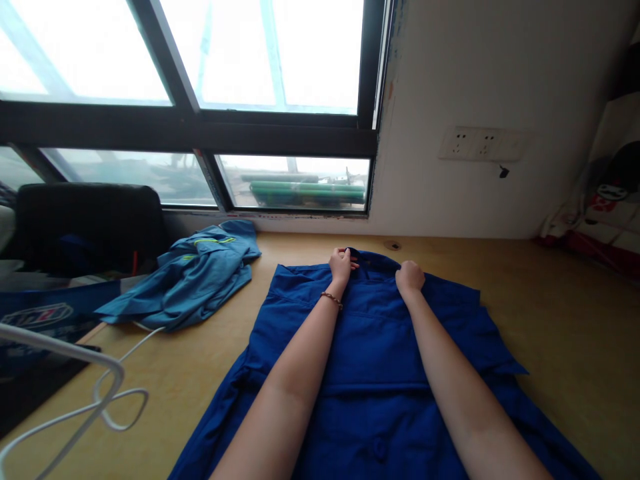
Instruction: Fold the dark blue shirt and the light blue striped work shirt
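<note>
A dark blue shirt-like garment (pixel 373 353) lies spread over the wooden table, its collar end pointing toward the wall. My left hand (pixel 342 265), with a beaded bracelet on its wrist, pinches the left side of the collar (pixel 373 259). At the collar's right side, my right hand (pixel 410 277) is closed in a fist on the fabric; its fingertips are hidden. Both forearms reach across the garment. Its lower part runs out of view at the bottom.
A lighter blue garment with yellow-green stripes (pixel 205 267) lies crumpled at the left. A white cable (pixel 117 373) loops across the table (pixel 565 313) at front left. Behind it are a dark chair (pixel 90 220) and bags. Window and wall sockets (pixel 483 143) border the back.
</note>
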`<state>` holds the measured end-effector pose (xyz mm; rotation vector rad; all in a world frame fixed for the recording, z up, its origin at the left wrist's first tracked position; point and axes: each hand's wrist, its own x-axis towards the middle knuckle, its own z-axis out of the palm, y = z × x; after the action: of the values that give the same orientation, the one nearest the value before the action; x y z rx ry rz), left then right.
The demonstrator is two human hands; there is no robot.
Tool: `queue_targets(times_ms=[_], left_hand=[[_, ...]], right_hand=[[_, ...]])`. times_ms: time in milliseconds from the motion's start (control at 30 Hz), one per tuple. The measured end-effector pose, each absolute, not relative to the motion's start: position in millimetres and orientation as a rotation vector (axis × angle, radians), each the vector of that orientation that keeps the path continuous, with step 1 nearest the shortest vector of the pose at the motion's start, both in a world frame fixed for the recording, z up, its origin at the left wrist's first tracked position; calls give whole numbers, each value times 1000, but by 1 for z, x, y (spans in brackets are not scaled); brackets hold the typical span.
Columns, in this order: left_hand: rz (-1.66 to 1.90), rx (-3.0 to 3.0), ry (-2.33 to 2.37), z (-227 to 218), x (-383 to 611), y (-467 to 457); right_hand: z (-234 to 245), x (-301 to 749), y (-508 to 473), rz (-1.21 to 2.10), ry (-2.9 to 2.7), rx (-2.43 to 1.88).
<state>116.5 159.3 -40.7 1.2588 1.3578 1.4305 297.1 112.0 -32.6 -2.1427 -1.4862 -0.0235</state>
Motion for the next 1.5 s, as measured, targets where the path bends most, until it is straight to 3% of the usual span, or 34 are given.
queue_targets(times_ms=[267,433,567,700,933,1100,1300,1500], left_hand=[[1301,1678,1533,-42,115,155],[1140,2156,1500,-24,122,134],[938,2507,1401,-19,131,123],[767,2412,1688,-25,131,128],[1278,2373,1644,-23,127,133],[1560,2295,1443,-21,129,128],[1883,1908,1587,-20,123,126],[1767,1971,1511,-18,121,126]], right_hand=[[-36,319,127,175,-1382,-2075],[-24,306,120,42,-1385,-1983],[-10,280,112,-93,-1782,-1748],[-12,263,107,-104,-2050,-1903],[-21,273,106,-304,-1722,-2147],[-25,282,109,-127,-1681,-2204],[-25,284,109,69,-1463,-2021],[1,295,119,806,-944,-1555]])
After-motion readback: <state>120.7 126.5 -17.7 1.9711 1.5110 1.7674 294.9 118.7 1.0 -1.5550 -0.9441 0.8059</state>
